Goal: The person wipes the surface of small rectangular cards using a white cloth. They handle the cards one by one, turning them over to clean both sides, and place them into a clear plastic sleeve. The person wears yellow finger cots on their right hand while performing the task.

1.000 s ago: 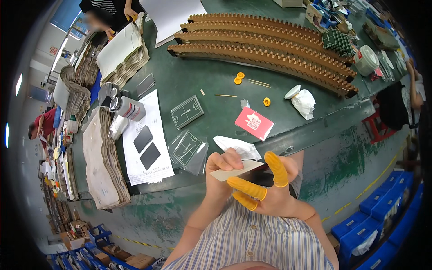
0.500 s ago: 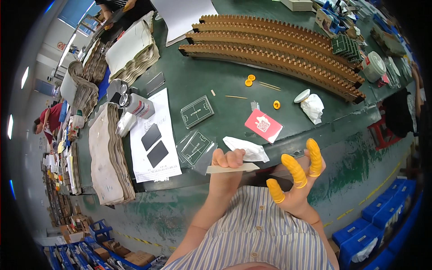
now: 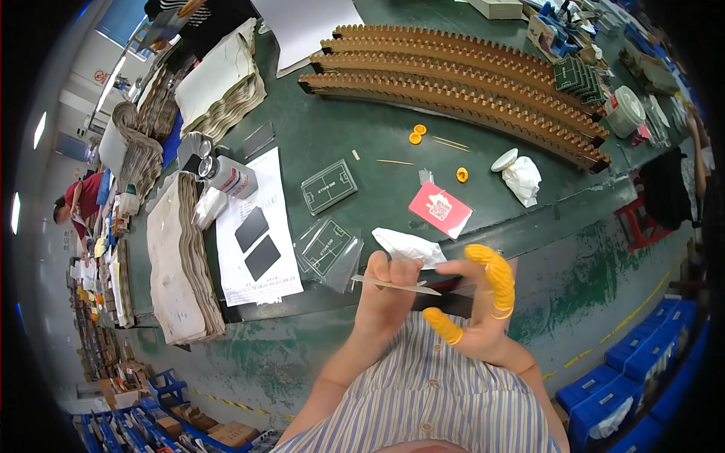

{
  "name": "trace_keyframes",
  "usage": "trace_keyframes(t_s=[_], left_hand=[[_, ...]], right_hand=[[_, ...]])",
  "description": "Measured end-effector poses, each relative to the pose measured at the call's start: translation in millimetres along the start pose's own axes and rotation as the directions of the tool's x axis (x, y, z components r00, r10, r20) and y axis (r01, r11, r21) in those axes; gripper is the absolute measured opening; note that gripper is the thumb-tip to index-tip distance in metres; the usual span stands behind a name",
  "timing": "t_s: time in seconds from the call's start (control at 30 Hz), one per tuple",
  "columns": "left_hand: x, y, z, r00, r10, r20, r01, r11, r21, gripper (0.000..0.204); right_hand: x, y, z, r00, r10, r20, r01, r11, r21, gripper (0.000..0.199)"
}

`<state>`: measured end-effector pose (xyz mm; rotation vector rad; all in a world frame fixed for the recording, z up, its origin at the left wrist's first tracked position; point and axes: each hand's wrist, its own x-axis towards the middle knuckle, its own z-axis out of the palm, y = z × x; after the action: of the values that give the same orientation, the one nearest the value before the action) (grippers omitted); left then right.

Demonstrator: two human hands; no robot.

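Note:
My left hand (image 3: 384,306) is closed around a thin, flat, pale plate (image 3: 400,285), seen almost edge-on, its free end reaching right. Yellow finger cots cover the thumb and some fingers of my right hand (image 3: 487,313). That hand is curved with thumb and fingers apart, close to the plate's right end, and no object shows in its grasp. Just beyond the hands lies a crumpled white cloth or tissue (image 3: 408,245). A clear bag with a dark green printed plate (image 3: 328,248) lies to the left, and a stack of similar plates (image 3: 329,187) sits behind it.
Long brown slotted racks (image 3: 453,83) span the back of the green table (image 3: 302,140). A red card (image 3: 441,210), loose yellow finger cots (image 3: 462,175), thin sticks (image 3: 395,162) and a white wad (image 3: 521,181) lie nearer. Left are a metal bottle (image 3: 234,180), a paper sheet (image 3: 260,219) and paper piles (image 3: 177,264).
My right hand has moved left toward the plate, its fingers drawing closer together and curving. The plate has tilted, its right end now lower and its face more edge-on.

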<state>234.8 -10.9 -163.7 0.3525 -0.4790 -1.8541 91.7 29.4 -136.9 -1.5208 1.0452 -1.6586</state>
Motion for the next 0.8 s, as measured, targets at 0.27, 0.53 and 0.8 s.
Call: trace_keyframes(t_s=[0.27, 0.53, 0.8], left_hand=[[-4.5, -1.8, 4.1, 0.998, 0.046, -0.036, -0.040, 0.988, 0.150, 0.037], [-1.4, 35.0, 34.9, 0.934, 0.314, 0.171, -0.292, 0.393, 0.872, 0.060], [10.1, 57.4, 60.3, 0.856, -0.083, 0.510, -0.508, -0.311, 0.803, 0.025]], right_hand=[[1.2, 1.9, 3.1, 0.999, -0.043, 0.021, 0.043, 0.999, -0.003, 0.097], [5.6, -4.7, -15.2, 1.000, -0.009, -0.005, 0.009, 0.999, -0.053, 0.104], [3.0, -23.9, -16.3, 0.993, 0.110, 0.035, -0.102, 0.976, -0.190, 0.039]])
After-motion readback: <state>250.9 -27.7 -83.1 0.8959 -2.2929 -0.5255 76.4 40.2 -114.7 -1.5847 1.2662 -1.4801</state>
